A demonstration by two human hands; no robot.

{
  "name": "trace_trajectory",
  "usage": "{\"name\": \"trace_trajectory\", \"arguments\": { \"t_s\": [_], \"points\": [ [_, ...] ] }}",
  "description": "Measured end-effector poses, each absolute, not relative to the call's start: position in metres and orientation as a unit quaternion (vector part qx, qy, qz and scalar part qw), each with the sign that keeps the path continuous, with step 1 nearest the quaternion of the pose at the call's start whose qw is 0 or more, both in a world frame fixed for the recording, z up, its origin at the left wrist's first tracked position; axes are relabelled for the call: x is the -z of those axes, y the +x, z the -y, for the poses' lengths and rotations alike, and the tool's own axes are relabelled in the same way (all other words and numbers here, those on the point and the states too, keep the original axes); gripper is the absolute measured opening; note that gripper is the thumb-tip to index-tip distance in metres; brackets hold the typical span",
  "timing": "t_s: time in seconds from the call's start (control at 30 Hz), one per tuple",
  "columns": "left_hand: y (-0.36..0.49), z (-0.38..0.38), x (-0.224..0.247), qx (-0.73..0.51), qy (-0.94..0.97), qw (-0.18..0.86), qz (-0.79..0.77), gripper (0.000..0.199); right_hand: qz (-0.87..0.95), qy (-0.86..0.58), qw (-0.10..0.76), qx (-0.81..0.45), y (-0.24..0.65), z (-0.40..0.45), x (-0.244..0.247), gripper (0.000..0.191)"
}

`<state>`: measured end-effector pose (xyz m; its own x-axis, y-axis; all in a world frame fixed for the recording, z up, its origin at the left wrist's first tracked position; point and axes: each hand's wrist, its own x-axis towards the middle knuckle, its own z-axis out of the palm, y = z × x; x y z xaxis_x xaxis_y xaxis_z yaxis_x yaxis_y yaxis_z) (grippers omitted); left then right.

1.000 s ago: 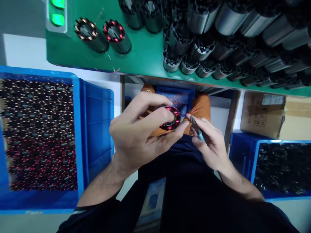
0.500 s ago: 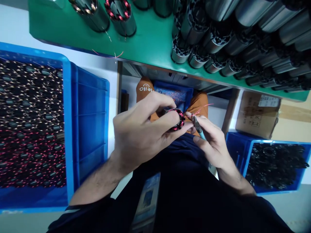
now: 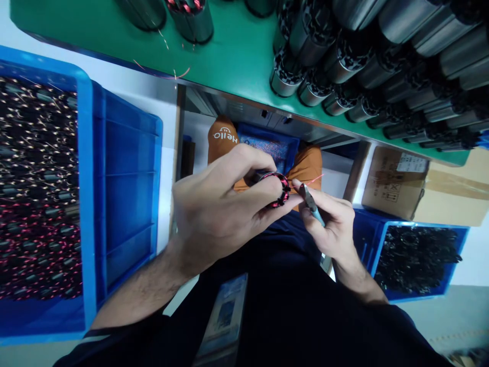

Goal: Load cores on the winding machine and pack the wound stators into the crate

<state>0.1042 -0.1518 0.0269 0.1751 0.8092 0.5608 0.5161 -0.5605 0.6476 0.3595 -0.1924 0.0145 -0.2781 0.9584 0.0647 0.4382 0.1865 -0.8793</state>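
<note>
My left hand point(image 3: 225, 204) is wrapped round a motor stator point(image 3: 284, 189), a dark cylinder with red copper windings showing at its end. Its far side is covered by my fingers. My right hand point(image 3: 330, 216) grips a pair of cutting pliers point(image 3: 312, 204) with light blue handles, jaws pointing up and left toward the stator. Thin red wire point(image 3: 316, 179) sticks out past the fingers of my right hand, beside the plier jaws. A small gap lies between the jaws and the stator's end.
A green bench point(image 3: 237, 61) carries several metal stator cores point(image 3: 286, 76) and a red-wound stator point(image 3: 193, 23). Blue crates flank me: wound stators in the left crate point(image 3: 86, 204), black parts point(image 3: 416, 260) on the right. A cardboard box point(image 3: 393, 176) stands right; a blue tray point(image 3: 267, 148) sits between my knees.
The plier jaws have moved slightly away from the stator's end, and less red wire shows near them. The whole view has shifted a little; my left hand keeps its hold.
</note>
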Motion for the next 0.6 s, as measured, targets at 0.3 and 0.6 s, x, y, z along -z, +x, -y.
{"name": "trace_trajectory", "arguments": {
  "t_s": [0.3, 0.6],
  "points": [
    [0.109, 0.148, -0.004, -0.543, 0.504, 0.488, -0.461, 0.025, 0.713, -0.561, 0.276, -0.316, 0.366, 0.176, -0.003, 0.063],
    [0.128, 0.146, -0.014, -0.523, 0.343, 0.637, -0.451, 0.047, 0.759, -0.529, 0.324, -0.197, 0.351, 0.177, -0.002, 0.059]
  ]
}}
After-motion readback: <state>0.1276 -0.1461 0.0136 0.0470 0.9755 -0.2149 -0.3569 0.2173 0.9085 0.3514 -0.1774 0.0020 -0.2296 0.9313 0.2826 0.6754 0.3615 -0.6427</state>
